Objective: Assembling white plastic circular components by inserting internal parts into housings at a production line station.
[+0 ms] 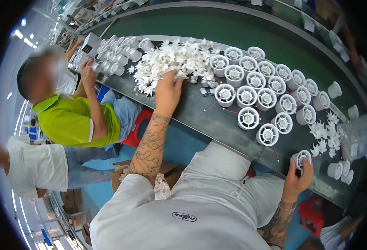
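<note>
My left hand (168, 92) reaches onto the near side of a heap of small white bladed fan wheels (187, 56). Its thumb stands apart from the fingers, whose tips are partly hidden among the pieces. At the table's front edge on the right, my right hand (298, 178) grips a white round fan housing (302, 157) with spokes across its open face. Several similar white housings (247, 96) stand in rows between my hands, some with thin red wires trailing out. A few small metallic motors (204, 91) lie beside the heap.
A smaller group of white fan wheels (326, 132) and a clear plastic bag (348, 139) lie at the right. More white cups (119, 54) stand at the far left, by a co-worker in a green shirt (73, 121). A green conveyor belt (233, 25) runs behind the table.
</note>
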Demonstrator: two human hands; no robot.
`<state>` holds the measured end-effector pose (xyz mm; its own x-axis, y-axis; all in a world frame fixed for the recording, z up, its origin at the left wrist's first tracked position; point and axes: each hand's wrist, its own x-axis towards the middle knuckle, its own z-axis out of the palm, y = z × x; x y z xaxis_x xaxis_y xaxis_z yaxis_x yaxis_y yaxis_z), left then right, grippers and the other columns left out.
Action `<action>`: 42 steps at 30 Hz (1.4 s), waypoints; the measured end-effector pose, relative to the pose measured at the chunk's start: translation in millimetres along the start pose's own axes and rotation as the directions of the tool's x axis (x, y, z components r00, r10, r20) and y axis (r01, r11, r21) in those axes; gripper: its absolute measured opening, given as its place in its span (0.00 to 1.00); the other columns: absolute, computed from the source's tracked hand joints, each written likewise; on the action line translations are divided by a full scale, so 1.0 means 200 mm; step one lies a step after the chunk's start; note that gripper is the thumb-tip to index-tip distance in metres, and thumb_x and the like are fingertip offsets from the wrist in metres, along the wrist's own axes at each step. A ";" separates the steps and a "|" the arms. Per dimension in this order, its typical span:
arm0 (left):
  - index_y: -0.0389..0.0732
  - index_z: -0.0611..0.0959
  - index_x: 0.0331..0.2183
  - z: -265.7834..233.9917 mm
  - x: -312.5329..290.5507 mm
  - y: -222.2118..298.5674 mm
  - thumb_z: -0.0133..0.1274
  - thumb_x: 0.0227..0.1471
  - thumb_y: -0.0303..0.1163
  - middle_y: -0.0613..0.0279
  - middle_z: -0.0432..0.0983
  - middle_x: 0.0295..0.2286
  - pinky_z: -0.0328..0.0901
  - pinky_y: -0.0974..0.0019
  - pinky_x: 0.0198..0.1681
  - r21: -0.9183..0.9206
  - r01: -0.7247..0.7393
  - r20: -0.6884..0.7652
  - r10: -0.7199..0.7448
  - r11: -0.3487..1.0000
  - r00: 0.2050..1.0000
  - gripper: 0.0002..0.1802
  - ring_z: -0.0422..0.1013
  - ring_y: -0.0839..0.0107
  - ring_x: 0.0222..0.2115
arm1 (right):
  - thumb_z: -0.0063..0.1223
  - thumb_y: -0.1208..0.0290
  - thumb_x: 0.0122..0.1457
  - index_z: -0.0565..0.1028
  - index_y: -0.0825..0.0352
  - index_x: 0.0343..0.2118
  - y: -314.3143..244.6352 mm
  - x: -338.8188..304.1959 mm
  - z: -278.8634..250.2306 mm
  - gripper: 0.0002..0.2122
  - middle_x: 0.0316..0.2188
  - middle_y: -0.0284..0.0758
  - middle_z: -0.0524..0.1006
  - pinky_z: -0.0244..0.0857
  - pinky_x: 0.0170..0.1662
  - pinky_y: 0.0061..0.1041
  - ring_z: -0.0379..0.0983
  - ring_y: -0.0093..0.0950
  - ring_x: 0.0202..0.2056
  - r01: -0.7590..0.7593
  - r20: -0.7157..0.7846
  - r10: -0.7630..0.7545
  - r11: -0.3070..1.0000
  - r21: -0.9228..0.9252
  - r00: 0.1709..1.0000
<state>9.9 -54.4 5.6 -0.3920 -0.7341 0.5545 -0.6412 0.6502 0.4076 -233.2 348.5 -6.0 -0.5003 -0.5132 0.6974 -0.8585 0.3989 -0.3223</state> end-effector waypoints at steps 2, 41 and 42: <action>0.37 0.79 0.39 0.01 0.00 -0.04 0.61 0.48 0.31 0.51 0.76 0.31 0.68 0.58 0.31 -0.042 -0.002 -0.056 -0.001 0.999 0.998 0.15 0.74 0.54 0.28 | 0.70 0.77 0.44 0.74 0.71 0.40 0.01 -0.01 -0.01 0.19 0.38 0.43 0.77 0.69 0.43 0.35 0.74 0.41 0.38 -0.017 -0.019 0.017 1.000 -0.013 1.000; 0.33 0.85 0.29 -0.25 -0.45 1.24 0.63 0.37 0.16 0.48 0.77 0.44 0.70 0.65 0.41 -0.894 0.179 0.379 0.478 0.412 0.792 0.10 0.74 0.61 0.42 | 0.49 0.63 0.63 0.64 0.69 0.49 -0.47 0.19 -0.21 0.17 0.45 0.43 0.73 0.73 0.45 0.32 0.75 0.35 0.45 -0.506 0.594 0.505 -0.316 0.802 0.626; 0.32 0.85 0.29 -0.25 -0.45 1.24 0.63 0.37 0.15 0.47 0.76 0.44 0.70 0.63 0.43 -0.902 0.154 0.353 0.483 0.403 0.802 0.10 0.74 0.60 0.43 | 0.49 0.62 0.63 0.64 0.69 0.49 -0.47 0.18 -0.21 0.18 0.45 0.43 0.73 0.73 0.45 0.32 0.75 0.34 0.45 -0.498 0.583 0.492 -0.306 0.811 0.647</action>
<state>-79.4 182.8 93.0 -0.8564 -0.3438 0.3851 0.2760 0.3254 0.9044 -165.7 324.4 75.6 -0.8119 -0.5781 -0.0807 0.4203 -0.4831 -0.7681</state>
